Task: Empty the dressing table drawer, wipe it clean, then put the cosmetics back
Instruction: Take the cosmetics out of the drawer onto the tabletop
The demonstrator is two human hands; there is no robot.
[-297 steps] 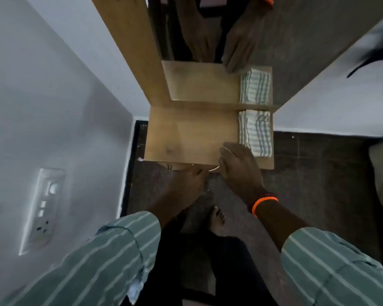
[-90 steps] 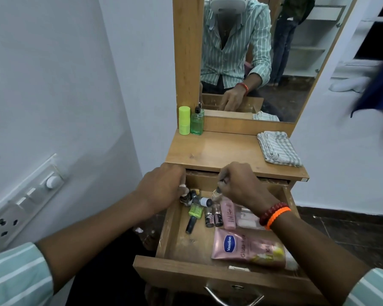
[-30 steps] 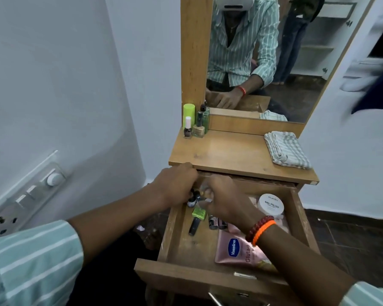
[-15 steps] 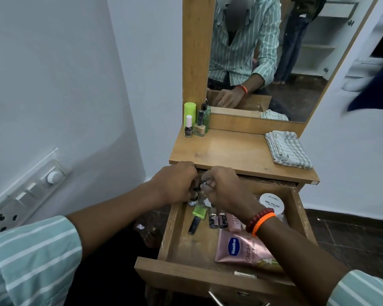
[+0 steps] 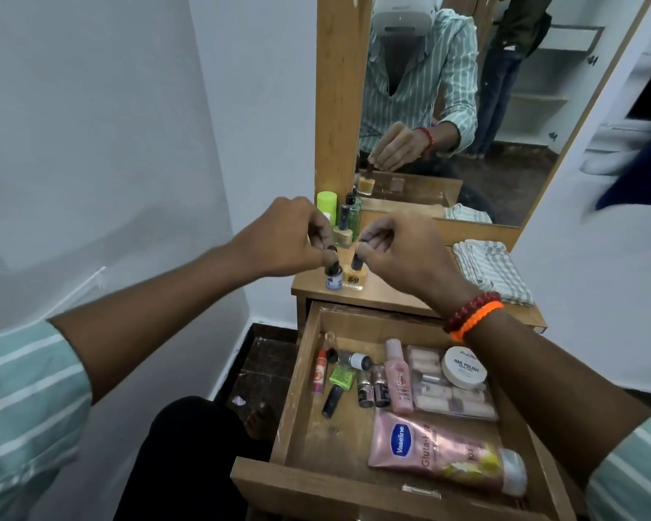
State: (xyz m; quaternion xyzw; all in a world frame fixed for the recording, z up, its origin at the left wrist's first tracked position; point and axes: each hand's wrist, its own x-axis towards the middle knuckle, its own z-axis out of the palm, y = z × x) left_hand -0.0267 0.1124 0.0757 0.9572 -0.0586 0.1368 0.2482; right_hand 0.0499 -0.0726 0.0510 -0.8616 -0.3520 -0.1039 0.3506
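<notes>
The wooden drawer stands pulled out below the dressing table top. My left hand pinches the cap of a small blue nail polish bottle above the top's front left corner. My right hand pinches the cap of a yellow nail polish bottle right beside it. Inside the drawer lie a pink Vaseline tube, a white nail polish remover jar, a pink bottle, a clear packet and several small bottles.
A green cylinder, a green bottle and a beige polish bottle stand at the top's back left by the mirror. A folded striped cloth lies at the right. A white wall is close on the left.
Both hands have risen out of the drawer, each carrying a small polish bottle, and moved up over the table top's front left corner.
</notes>
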